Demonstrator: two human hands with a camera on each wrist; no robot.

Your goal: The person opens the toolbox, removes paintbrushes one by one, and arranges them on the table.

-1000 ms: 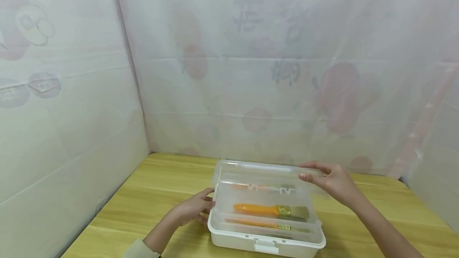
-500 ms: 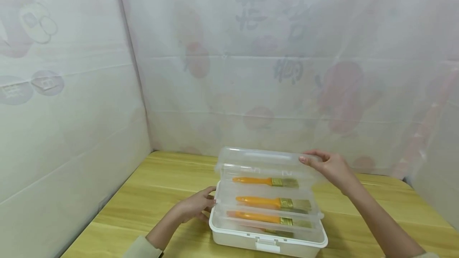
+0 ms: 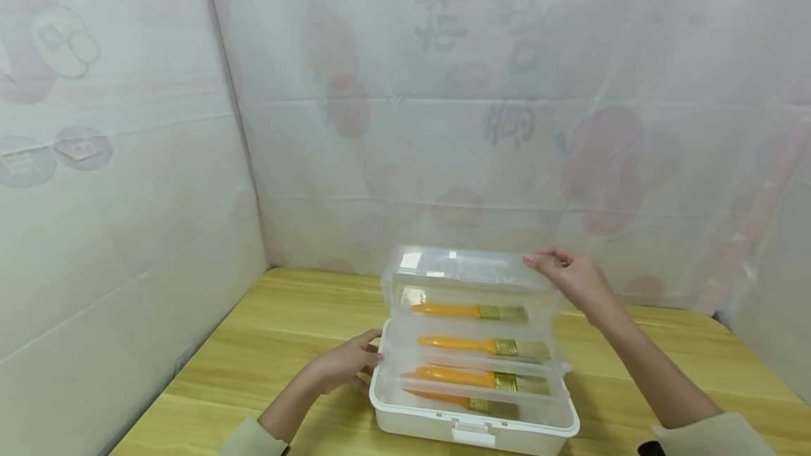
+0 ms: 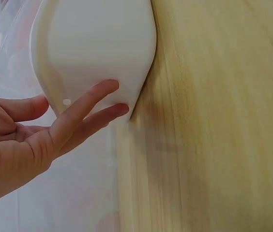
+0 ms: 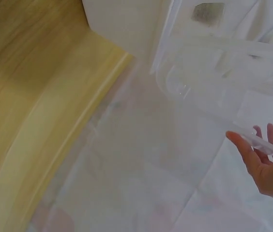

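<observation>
A white plastic box (image 3: 412,422) stands on the wooden table (image 3: 285,343). Its clear lid (image 3: 462,266) is lifted, and clear trays fan out in steps beneath it. Each tray carries an orange-handled brush: a top one (image 3: 469,312), a middle one (image 3: 488,347) and a lower one (image 3: 481,378). Another brush (image 3: 469,403) lies in the base. My right hand (image 3: 551,266) pinches the lid's right edge; the right wrist view shows the fingers (image 5: 257,145) on the clear lid (image 5: 219,67). My left hand (image 3: 366,359) rests with straight fingers (image 4: 85,108) against the box's left end (image 4: 98,43).
White printed sheeting walls the table on the left (image 3: 114,195), at the back (image 3: 481,125) and on the right (image 3: 773,287). Bare wood lies on both sides of the box and behind it.
The right hand has raised the lid up and back. The trays have spread apart in steps and more brushes show. The left hand has stayed against the box.
</observation>
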